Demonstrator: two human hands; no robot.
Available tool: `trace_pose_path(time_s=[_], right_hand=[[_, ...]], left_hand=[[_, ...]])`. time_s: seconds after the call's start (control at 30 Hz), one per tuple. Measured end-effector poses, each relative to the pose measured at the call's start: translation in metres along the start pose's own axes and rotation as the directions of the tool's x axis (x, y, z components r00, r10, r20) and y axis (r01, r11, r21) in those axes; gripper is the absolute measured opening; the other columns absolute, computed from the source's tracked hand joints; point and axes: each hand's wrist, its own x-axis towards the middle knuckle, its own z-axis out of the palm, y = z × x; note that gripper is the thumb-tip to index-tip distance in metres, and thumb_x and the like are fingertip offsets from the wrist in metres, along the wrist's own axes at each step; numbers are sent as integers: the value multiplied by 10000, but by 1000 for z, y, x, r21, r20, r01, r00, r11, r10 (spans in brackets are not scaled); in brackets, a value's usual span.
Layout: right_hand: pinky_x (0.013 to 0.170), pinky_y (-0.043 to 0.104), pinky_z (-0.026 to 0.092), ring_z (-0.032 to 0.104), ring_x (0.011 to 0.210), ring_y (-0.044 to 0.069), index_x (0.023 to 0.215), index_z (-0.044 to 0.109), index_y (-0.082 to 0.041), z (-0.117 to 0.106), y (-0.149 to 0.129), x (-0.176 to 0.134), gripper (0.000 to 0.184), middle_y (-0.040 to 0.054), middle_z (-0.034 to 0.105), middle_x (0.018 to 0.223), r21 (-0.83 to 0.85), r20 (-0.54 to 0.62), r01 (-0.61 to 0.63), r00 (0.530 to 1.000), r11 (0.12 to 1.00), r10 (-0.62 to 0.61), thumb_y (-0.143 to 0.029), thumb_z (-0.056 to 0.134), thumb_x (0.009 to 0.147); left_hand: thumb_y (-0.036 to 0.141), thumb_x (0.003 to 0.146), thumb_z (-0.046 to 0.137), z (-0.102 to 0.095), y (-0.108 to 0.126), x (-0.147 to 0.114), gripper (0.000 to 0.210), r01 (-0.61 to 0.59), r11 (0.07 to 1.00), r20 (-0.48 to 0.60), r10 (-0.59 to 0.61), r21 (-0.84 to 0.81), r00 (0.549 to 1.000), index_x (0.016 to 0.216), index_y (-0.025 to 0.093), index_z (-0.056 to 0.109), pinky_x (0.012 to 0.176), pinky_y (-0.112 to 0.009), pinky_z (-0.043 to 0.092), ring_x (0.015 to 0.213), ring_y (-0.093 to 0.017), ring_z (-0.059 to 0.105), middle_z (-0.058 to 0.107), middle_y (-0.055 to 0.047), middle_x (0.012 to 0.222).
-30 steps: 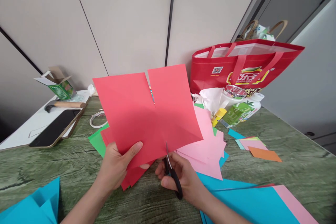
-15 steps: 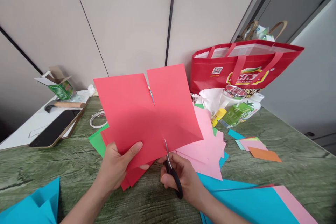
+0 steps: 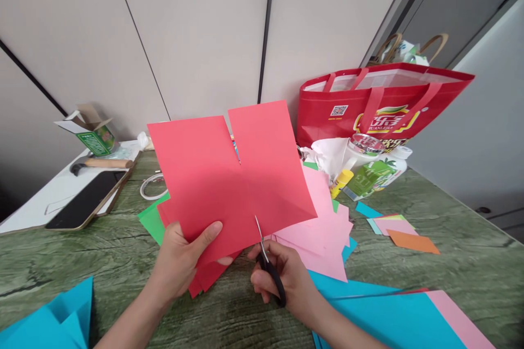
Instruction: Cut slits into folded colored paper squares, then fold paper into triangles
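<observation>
Partly hidden behind red sheet [image 3: 213, 180]: left hand [image 3: 182, 253], clamped on it; right hand [image 3: 289, 275] grips scissors [image 3: 273, 275], one blade unseen.

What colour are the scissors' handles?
The scissors' handles are black, seen best in the head view.

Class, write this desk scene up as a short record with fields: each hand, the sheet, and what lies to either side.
Left hand: grips the red paper sheet near its lower left
Right hand: holds black-handled scissors, one blade showing over the sheet's lower edge
Sheet: held up, slit from its top edge
Left side: smartphone, wooden-handled hammer, tape roll
Right side: yellow glue stick, pink paper sheets, red shopping bag
</observation>
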Motion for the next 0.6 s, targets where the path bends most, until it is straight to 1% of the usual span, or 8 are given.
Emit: trace_pose_path(time_s=[0.1,0.17,0.3,0.4,0.5,0.6], right_hand=[[365,174,306,419,360,52,805,520,-152,0,0,0,392,-36,549,519,8,-8,-8,1000,1000,8,-430,724,619],[403,183,341,451,405,63,835,532,-152,0,-1,0,398,-28,564,548,7,-3,19,1000,1000,-19,-409,739,612],[585,239,441,556,631,129,887,574,-159,-2,-1,1,403,23,621,725,-5,-15,99,995,995,-99,-352,769,592],[667,278,459,574,727,171,883,591,-166,-3,-1,1,404,35,624,788,-10,-45,126,991,992,-127,-358,774,579],[649,273,456,572,716,173,875,587,-164,-4,-1,1,399,35,617,775,-21,-47,100,994,995,-101,-369,767,583],[603,250,433,550,673,155,843,576,-167,-3,-3,0,363,21,594,727,-56,-44,103,993,993,-106,-371,754,602]], left_hand=[[273,595,754,-1,-1,1,227,-8,1000,25,8,8,1000,757,144,660,421,-294,568,489,-168,636,701,4,717],[273,604,747,-1,-3,0,221,-6,1000,38,5,22,999,763,147,658,416,-287,560,473,-170,636,703,0,710],[292,640,717,-1,-5,-2,189,-5,994,99,-6,106,995,740,145,652,406,-287,542,422,-185,632,700,-12,623],[299,652,706,-1,-5,-2,184,-10,988,132,-10,153,991,729,142,648,410,-285,536,406,-190,628,682,-7,546],[300,653,704,0,-5,-2,182,-6,989,131,-13,145,991,728,147,641,407,-285,532,408,-188,630,690,-4,569],[297,651,704,1,-4,-3,184,-2,992,117,-13,130,993,730,146,636,400,-283,528,402,-187,627,690,-2,566]])
